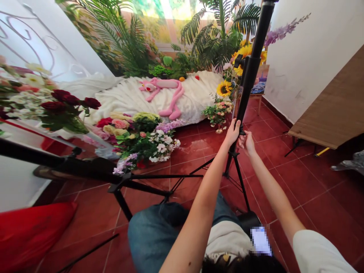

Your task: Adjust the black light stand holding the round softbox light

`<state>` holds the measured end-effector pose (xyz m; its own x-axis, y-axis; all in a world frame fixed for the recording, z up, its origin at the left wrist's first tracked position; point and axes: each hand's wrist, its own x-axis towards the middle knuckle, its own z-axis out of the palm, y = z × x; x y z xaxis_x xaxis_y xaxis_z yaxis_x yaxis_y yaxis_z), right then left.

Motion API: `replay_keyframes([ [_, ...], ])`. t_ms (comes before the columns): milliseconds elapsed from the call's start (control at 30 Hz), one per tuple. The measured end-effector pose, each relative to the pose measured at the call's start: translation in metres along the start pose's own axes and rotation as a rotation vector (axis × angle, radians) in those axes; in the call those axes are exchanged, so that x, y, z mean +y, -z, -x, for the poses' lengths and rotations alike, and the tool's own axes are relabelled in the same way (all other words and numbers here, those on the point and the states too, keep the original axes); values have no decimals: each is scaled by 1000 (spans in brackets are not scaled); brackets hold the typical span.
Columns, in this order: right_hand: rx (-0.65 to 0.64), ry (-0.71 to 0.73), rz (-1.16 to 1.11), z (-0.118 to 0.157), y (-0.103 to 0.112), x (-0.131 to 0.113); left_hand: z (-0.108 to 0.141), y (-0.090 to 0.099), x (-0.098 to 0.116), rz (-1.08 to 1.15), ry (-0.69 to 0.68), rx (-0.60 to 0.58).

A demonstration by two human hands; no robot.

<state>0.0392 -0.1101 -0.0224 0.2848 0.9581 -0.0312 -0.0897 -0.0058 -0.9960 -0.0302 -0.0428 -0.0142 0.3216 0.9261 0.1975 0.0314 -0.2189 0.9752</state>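
Observation:
A black light stand (250,77) rises in front of me, its pole leaning to the right at the top. My left hand (233,132) is wrapped round the pole just above the spread of its tripod legs (240,178). At the right side of the pole, my right hand (247,144) has its fingers curled and pinched at a black tightening knob (242,131) on the collar. The fingers partly hide what they grip. A second knob (240,60) sticks out higher on the pole.
A second black stand (93,170) lies slanted at left. Bunches of flowers (142,136) and a pink plush toy (167,85) on white cloth (199,87) are ahead. A brown board (327,102) leans at right; red fabric (34,231) lies at lower left.

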Motion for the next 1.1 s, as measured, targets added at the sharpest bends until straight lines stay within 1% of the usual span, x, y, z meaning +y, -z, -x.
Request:
replay_keyframes([
  [67,4,26,-99,2,-8,2,1,-1,1,7,11,16],
  [133,26,61,-136,2,-14,5,3,-2,2,15,34,15],
  [233,75,61,-145,-2,-17,10,7,-2,3,25,95,-6],
  [300,104,42,-102,-6,-15,12,8,-1,2,36,117,-31],
  [367,118,47,26,-6,-6,13,7,0,1,45,87,-47],
  [400,135,75,129,-5,0,12,7,1,0,46,61,-45],
  [433,166,123,250,-2,7,11,6,1,0,43,37,-38],
  [533,292,329,642,14,27,0,5,2,0,22,0,-14],
  [600,312,413,875,24,35,-11,5,2,0,13,4,-13],
  [667,274,430,1086,27,39,-21,5,3,2,14,21,-17],
  [733,229,422,1265,25,40,-31,5,5,3,13,43,-29],
  [833,104,392,1473,15,39,-45,5,9,5,7,55,-56],
  [933,-12,367,1611,6,37,-59,5,10,5,22,48,-67],
  [1100,-81,331,1730,0,29,-77,4,9,4,62,29,-60],
])
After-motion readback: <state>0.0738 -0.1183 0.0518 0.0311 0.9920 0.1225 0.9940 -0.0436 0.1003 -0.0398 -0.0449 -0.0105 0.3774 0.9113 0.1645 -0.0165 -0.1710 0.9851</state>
